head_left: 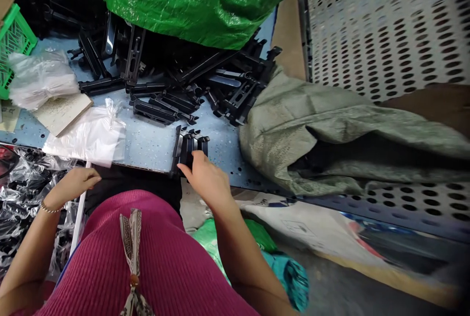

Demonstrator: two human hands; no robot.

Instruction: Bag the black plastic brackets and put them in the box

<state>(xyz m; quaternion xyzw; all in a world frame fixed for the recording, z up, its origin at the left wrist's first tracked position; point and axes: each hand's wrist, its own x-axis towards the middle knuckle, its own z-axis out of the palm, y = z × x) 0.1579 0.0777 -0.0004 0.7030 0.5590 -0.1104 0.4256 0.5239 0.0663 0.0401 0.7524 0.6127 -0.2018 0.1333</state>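
Observation:
My right hand (208, 179) is closed on a small group of black plastic brackets (188, 145) at the front edge of the blue tabletop (147, 147). They stand side by side, with the thumb on the near left and the fingers over the top. My left hand (78, 183) is just off the table edge, its fingers curled together and nothing visible in them. A stack of clear plastic bags (91, 132) lies just above that hand. Farther back, a loose pile of similar black brackets (165, 103) spreads across the table.
A green plastic sack (205, 2) hangs over the pile. To the right, a grey-green cloth sack (279, 120) gapes beside a perforated metal panel (385, 27). At left are a green crate (16, 41), more bags (44, 78) on a board (64, 112), and bagged black parts (25, 208) below.

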